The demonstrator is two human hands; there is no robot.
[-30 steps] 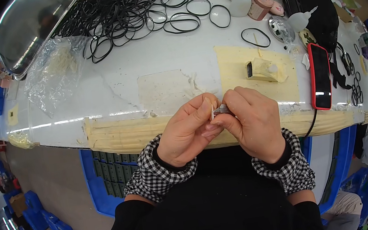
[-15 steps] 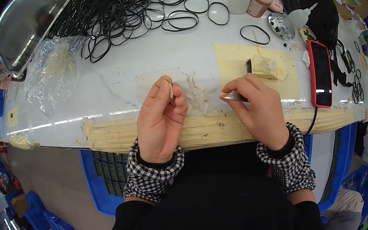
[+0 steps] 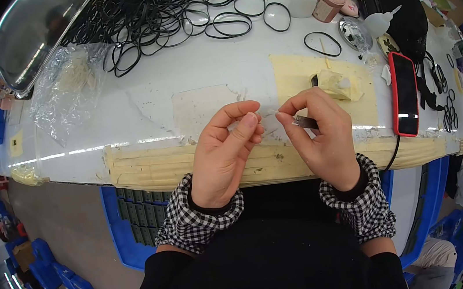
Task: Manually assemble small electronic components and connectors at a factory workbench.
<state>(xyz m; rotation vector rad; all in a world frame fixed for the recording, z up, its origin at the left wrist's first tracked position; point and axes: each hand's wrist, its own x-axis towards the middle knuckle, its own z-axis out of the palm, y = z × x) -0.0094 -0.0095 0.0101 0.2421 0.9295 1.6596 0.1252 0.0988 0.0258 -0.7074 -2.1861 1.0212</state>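
Seen from above, two bare hands meet fingertip to fingertip, a small gap between them, over the near edge of a white counter (image 3: 203, 63). The right hand (image 3: 324, 135) is curled round a small grey metal tool (image 3: 306, 122), which lies across its fingers; its thumb and forefinger come close together in front, and whether they pinch anything as well cannot be told. The left hand (image 3: 222, 157) is partly closed, palm turned inward, thumb near forefinger; anything between those fingertips is too small to make out. Under both hands runs yellow tape (image 3: 155, 163) along the edge. Just beyond the right hand sits a small tape-wrapped block (image 3: 333, 85); farther right of it lies a red-framed phone (image 3: 404, 94). Left of the left hand is a clear plastic bag (image 3: 65, 99), and well beyond that hand a heap of black bands (image 3: 136, 17). The step in hand appears to be close fingertip work, the tool kept tucked in the right hand; the next move seems to call for a light, steady pinch, with the tool held clear of the left fingers
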